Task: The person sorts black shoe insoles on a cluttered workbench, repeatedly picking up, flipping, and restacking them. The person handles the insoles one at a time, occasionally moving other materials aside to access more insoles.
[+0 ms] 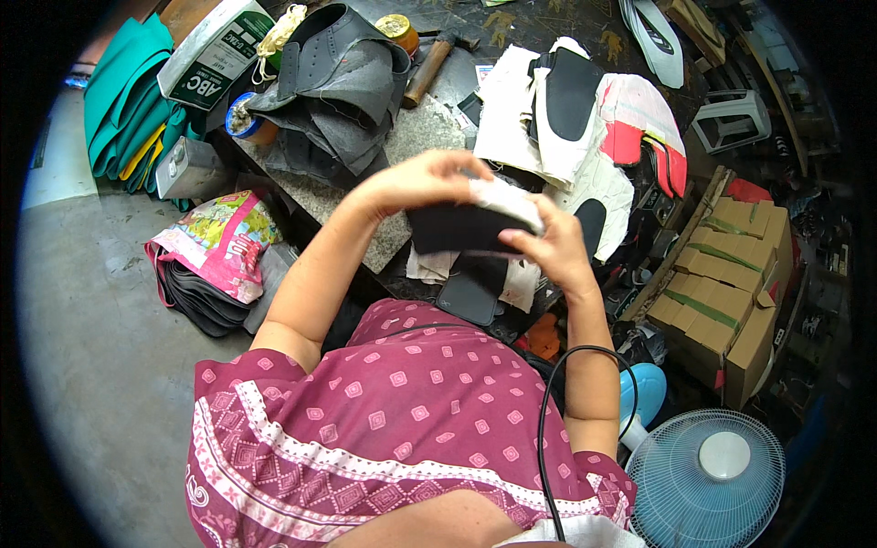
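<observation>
Both hands are raised over the near edge of the work table, at a flat black piece [457,230] with a white upper edge that looks like shoe material. My right hand [555,245] grips its right end, thumb on the black face. My left hand [427,187] has its fingers bent over the white top edge at the left; they are slightly blurred by motion. Below the piece lie a black phone [473,290] and scraps of white cloth. Just beyond, black-and-white shoe upper pieces [565,105] are piled to the right, and a grey stone slab [422,132] lies to the left.
Dark grey cut pieces [333,100] are heaped at the back left, beside a hammer [429,68], a yellow-lidded jar [396,31] and a blue-rimmed pot [241,117]. Cardboard boxes [722,265] and a fan [708,479] stand at the right. A pink bag [219,242] sits left.
</observation>
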Demonstrator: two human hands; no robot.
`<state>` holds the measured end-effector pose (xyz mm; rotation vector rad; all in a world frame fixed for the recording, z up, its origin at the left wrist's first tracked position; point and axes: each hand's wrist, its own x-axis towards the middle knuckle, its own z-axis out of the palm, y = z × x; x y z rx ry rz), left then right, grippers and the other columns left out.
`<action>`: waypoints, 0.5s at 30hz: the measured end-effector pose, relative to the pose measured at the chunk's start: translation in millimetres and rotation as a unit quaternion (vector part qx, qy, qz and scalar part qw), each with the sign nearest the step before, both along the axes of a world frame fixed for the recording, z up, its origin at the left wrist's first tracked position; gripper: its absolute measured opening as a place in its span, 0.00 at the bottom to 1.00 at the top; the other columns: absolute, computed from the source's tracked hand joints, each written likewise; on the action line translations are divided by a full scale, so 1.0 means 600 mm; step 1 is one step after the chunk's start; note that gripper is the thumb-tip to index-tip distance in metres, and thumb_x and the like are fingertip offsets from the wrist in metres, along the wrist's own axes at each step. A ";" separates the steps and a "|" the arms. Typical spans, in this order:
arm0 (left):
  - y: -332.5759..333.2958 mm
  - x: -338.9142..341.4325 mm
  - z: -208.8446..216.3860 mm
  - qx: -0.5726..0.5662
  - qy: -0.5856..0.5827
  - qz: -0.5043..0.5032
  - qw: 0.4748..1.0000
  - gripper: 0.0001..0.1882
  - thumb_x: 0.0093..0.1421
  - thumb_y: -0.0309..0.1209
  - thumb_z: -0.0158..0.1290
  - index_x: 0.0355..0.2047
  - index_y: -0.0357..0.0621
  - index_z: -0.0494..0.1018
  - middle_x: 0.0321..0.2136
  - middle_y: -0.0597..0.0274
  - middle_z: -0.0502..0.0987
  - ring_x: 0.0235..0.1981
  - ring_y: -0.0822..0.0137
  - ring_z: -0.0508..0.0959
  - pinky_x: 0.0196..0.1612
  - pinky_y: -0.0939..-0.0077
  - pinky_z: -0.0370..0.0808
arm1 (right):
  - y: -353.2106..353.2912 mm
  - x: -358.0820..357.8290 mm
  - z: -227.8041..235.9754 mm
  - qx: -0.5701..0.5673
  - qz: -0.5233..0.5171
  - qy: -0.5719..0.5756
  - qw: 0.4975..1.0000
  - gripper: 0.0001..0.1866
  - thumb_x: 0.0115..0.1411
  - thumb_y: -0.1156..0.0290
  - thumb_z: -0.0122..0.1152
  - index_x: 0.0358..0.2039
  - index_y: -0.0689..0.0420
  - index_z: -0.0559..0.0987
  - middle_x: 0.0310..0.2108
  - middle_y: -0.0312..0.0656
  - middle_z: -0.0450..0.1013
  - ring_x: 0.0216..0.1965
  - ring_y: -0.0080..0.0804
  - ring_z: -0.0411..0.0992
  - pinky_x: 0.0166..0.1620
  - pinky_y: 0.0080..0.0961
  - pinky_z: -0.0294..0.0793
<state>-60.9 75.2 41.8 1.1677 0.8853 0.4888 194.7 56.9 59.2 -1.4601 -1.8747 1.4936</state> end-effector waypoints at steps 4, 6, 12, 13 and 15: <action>0.008 0.011 -0.036 -0.127 -0.390 0.130 0.903 0.58 0.49 0.76 0.42 0.67 0.43 0.51 0.62 0.54 0.64 0.63 0.59 0.64 0.64 0.60 0.59 | 0.017 0.006 -0.016 -0.087 -0.210 0.319 0.920 0.20 0.56 0.77 0.64 0.49 0.64 0.72 0.39 0.43 0.77 0.36 0.25 0.76 0.41 0.23 0.77; -0.005 0.044 -0.050 -0.114 -0.437 0.109 0.886 0.58 0.47 0.69 0.54 0.68 0.44 0.49 0.62 0.57 0.65 0.62 0.59 0.65 0.65 0.54 0.58 | 0.022 0.005 -0.021 -0.078 -0.235 0.363 0.898 0.20 0.57 0.77 0.63 0.49 0.66 0.71 0.41 0.44 0.76 0.37 0.26 0.76 0.44 0.23 0.76; -0.029 0.127 -0.055 0.006 -0.211 0.307 0.928 0.28 0.58 0.29 0.59 0.58 0.37 0.63 0.51 0.58 0.72 0.52 0.68 0.72 0.57 0.70 0.68 | 0.007 -0.003 -0.048 -0.087 -0.280 0.329 0.898 0.20 0.59 0.72 0.62 0.50 0.65 0.72 0.40 0.43 0.76 0.39 0.25 0.74 0.45 0.22 0.74; -0.021 0.129 -0.051 0.014 -0.217 0.320 0.922 0.27 0.59 0.28 0.58 0.57 0.36 0.63 0.51 0.59 0.73 0.51 0.69 0.72 0.57 0.71 0.68 | 0.005 -0.002 -0.052 -0.082 -0.261 0.326 0.905 0.20 0.60 0.71 0.62 0.50 0.66 0.71 0.40 0.42 0.76 0.39 0.25 0.74 0.46 0.22 0.73; 0.000 0.122 -0.043 0.018 -0.215 0.324 0.921 0.25 0.60 0.25 0.56 0.56 0.36 0.63 0.49 0.59 0.74 0.49 0.69 0.73 0.56 0.71 0.69 | 0.007 0.009 -0.054 -0.045 -0.234 0.204 0.950 0.21 0.62 0.70 0.60 0.52 0.67 0.70 0.43 0.43 0.74 0.42 0.25 0.72 0.49 0.23 0.71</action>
